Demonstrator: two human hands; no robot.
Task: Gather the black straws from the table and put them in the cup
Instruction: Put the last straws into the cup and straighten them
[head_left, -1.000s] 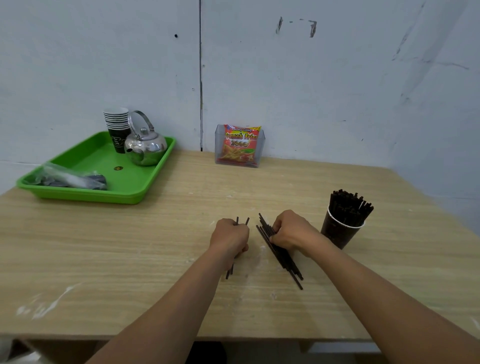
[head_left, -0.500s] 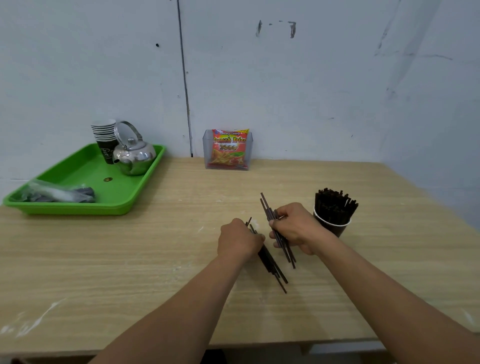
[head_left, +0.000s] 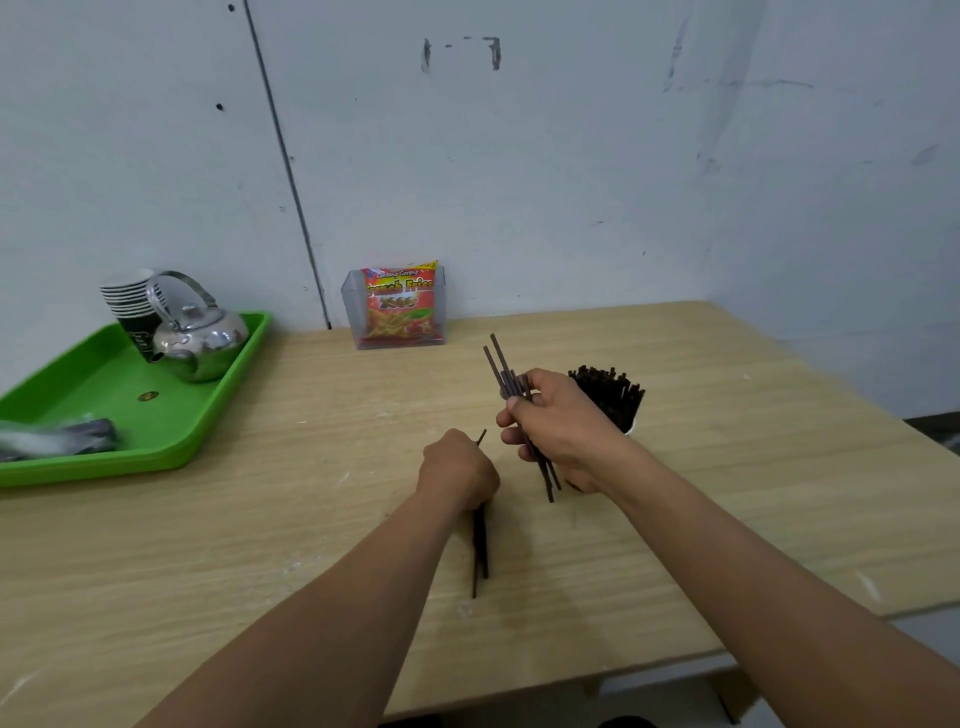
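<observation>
Straws are split between two bundles near the middle of the table (head_left: 727, 467). The right grip (head_left: 563, 428) is wrapped round the larger bundle of black straws (head_left: 498, 364), held clear of the table and tilted, tips fanning up toward the back edge, lower ends hanging uneven below the fingers. Just behind it, toward the right edge, stands the cup (head_left: 626, 423), mostly hidden by that grip and already crowded with upright straws (head_left: 610, 392). The left grip (head_left: 457, 470) is curled round a smaller bunch (head_left: 480, 545) whose long ends trail toward the front edge; whether they touch the table I cannot tell. The likely trouble is at the cup: with so little room left, ragged ends could catch on the rim or on the standing straws, and a push to force them in may tip the light cup. The left bunch, held near one end, could slip out or swing when lifted.
</observation>
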